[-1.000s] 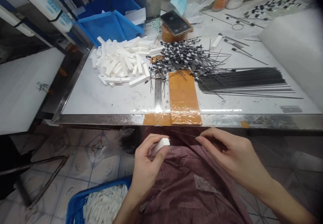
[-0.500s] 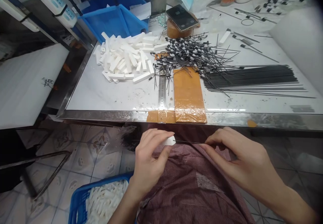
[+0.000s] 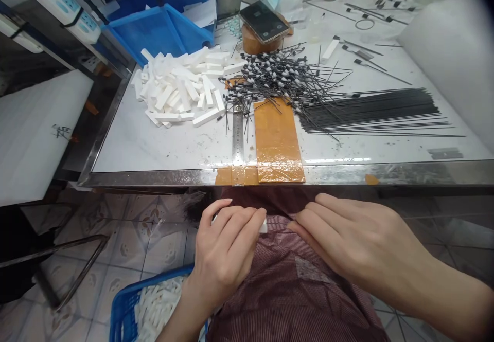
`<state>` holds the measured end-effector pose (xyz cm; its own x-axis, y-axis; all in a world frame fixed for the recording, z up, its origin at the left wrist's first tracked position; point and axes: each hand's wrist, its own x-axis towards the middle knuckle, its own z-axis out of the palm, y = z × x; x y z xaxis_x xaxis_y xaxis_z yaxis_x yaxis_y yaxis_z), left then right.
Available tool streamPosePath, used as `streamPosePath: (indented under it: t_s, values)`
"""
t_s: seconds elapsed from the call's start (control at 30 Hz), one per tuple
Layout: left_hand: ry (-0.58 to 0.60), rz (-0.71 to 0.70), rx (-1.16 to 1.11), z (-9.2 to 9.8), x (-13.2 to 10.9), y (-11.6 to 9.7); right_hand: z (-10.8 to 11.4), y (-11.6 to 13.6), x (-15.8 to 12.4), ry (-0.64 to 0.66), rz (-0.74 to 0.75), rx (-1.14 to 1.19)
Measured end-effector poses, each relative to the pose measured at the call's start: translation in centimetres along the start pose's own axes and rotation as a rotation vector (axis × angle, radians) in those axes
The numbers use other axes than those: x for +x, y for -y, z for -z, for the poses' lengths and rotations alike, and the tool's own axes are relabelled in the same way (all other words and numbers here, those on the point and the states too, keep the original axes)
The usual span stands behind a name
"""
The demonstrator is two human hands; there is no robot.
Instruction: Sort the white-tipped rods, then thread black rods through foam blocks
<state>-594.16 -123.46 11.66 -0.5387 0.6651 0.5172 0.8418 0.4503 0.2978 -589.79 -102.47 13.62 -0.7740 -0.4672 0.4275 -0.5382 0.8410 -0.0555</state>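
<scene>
Head view, left hand: the left hand [image 3: 226, 247] is closed around a white block [image 3: 263, 226], fingers wrapped over it and only the block's end showing past the fingertips.

Head view, right hand: the right hand [image 3: 358, 241] is curved and partly closed, just beside the block, above the chest of the maroon checked shirt [image 3: 285, 290]. Whether its fingertips [image 3: 309, 213] pinch anything, I cannot tell.

Head view, near: a blue basket [image 3: 127, 306] of white blocks [image 3: 156, 308] sits on the tiled floor [image 3: 127, 239], below the left hand.

Head view, table: a white-topped table [image 3: 154, 151] with a steel edge [image 3: 347, 175] lies beyond the hands, out of their reach of touch. On it are a heap of loose white blocks [image 3: 179, 87], a tangle of black rods with white bands [image 3: 281, 77], and a bundle of plain black rods [image 3: 370, 113] to the right.

Head view, table near edge: a steel ruler [image 3: 238, 136] lies beside a strip of orange tape [image 3: 276, 141].

Head view, far: a phone [image 3: 264, 21] rests on a round wooden block [image 3: 258, 46], beside blue bins [image 3: 154, 28].
</scene>
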Motion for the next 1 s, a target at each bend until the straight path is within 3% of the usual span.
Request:
streamPosePath:
  t_s: [0.2, 0.3, 0.37, 0.43, 0.5, 0.57, 0.77, 1.0]
  values:
    - [-0.011, 0.017, -0.032, 0.0, -0.2, -0.4, -0.4, 0.5, 0.5, 0.002, 0.015, 0.000]
    - [-0.019, 0.119, -0.116, -0.4, -0.7, -0.5, -0.4, 0.3, 1.0, -0.037, 0.032, -0.001]
    - [-0.006, 0.376, -0.279, -0.9, -1.2, -0.3, -0.9, 0.1, 1.7, -0.094, 0.053, 0.014]
    - [-0.016, 0.790, -0.573, -1.8, -1.7, 0.1, -1.9, 0.0, 2.7, -0.138, 0.049, 0.038]
    - [-0.091, 1.166, -0.941, -2.7, -1.9, 0.8, -3.5, 0.0, 3.8, -0.135, 0.017, 0.045]
    - [-0.201, 1.365, -1.212, -3.5, -1.8, 1.4, -5.1, 0.0, 4.8, -0.080, -0.017, 0.035]
    - [-0.331, 1.465, -1.419, -4.9, -0.6, 2.4, -7.8, -0.6, 6.9, 0.172, -0.063, 0.001]
    - [-0.327, 1.446, -1.525, -5.6, 0.3, 3.5, -8.5, -1.5, 7.6, 0.222, -0.039, 0.013]
